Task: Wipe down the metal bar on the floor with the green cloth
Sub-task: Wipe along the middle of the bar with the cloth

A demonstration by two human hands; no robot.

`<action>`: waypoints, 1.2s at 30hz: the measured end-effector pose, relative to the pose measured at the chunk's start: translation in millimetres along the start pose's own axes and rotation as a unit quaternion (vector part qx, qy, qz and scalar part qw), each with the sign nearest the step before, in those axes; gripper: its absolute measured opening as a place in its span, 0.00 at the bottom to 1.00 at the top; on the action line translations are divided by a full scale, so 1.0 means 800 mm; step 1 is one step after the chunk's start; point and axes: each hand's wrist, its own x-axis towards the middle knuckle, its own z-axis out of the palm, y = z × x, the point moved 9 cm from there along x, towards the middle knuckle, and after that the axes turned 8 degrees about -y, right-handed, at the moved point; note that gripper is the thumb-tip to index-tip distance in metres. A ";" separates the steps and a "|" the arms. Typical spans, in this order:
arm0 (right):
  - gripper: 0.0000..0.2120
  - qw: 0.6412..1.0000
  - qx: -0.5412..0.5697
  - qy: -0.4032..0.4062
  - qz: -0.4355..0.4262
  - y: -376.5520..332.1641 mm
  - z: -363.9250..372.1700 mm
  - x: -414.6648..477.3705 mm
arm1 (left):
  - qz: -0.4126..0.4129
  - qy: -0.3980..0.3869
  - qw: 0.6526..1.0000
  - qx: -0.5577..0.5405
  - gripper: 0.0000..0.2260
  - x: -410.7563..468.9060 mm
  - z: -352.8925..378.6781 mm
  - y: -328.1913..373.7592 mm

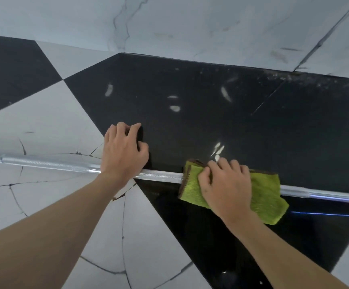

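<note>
Metal bar is lying flat on the floor, running from the left edge of the view slightly downward to the right edge, a slim chrome tube with a finely knurled, glinting surface and a collar near each visible end. It is being crossed by the green cloth, a fuzzy, folded rectangle with a brown trimmed edge, which is draped over the bar right of centre so that the tube is hidden beneath it. The cloth is being pressed down by the right hand, whose fingers are curled over the far side and bunching the fabric against the bar. The left hand is being rested on the bar further left, its fingers bent and loosely spread onto the floor beyond (whether they are closed around the tube cannot be told). Bare lengths of bar are being left open on both sides: a short stretch between the hands, longer runs toward each edge. The floor is being shown as glossy black and white angular tiles; the white ones are cracked, with a chipped piece just below the left wrist, and pale smudges are showing on the black. A marbled grey wall is bounding the far side.
</note>
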 end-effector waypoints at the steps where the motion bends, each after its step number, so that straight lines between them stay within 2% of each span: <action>1: 0.20 1.000 0.005 -0.011 -0.009 -0.026 0.006 0.005 | -0.003 0.002 1.000 0.000 0.22 0.003 0.000 0.000; 5: 0.20 0.999 0.016 -0.026 -0.036 -0.098 0.015 0.023 | -0.001 0.014 1.000 0.015 0.21 0.017 -0.002 0.002; 10: 0.20 0.997 0.013 -0.033 -0.064 -0.082 0.008 0.033 | -0.001 0.022 1.000 -0.003 0.18 0.032 -0.007 0.001; 14: 0.21 0.995 -0.003 -0.067 -0.071 -0.023 0.009 0.032 | -0.001 0.026 0.999 -0.023 0.16 0.040 -0.009 0.000; 21: 0.18 0.998 -0.052 0.028 -0.036 0.136 -0.024 0.017 | 0.000 0.033 0.999 -0.025 0.15 0.058 -0.011 0.002; 25: 0.19 0.993 -0.113 0.036 0.025 0.186 -0.032 0.008 | 0.010 0.042 0.999 -0.007 0.15 0.067 -0.011 0.004; 30: 0.17 0.995 -0.068 0.061 0.051 0.137 -0.030 0.014 | 0.022 0.033 0.999 0.009 0.16 0.078 -0.009 0.011; 33: 0.16 0.998 -0.031 0.054 0.029 0.063 -0.017 0.028 | 0.024 0.030 0.999 0.009 0.16 0.084 -0.008 0.012; 36: 0.16 1.000 0.001 0.011 -0.007 -0.028 0.004 0.048 | 0.026 0.030 0.999 0.008 0.16 0.087 -0.007 0.011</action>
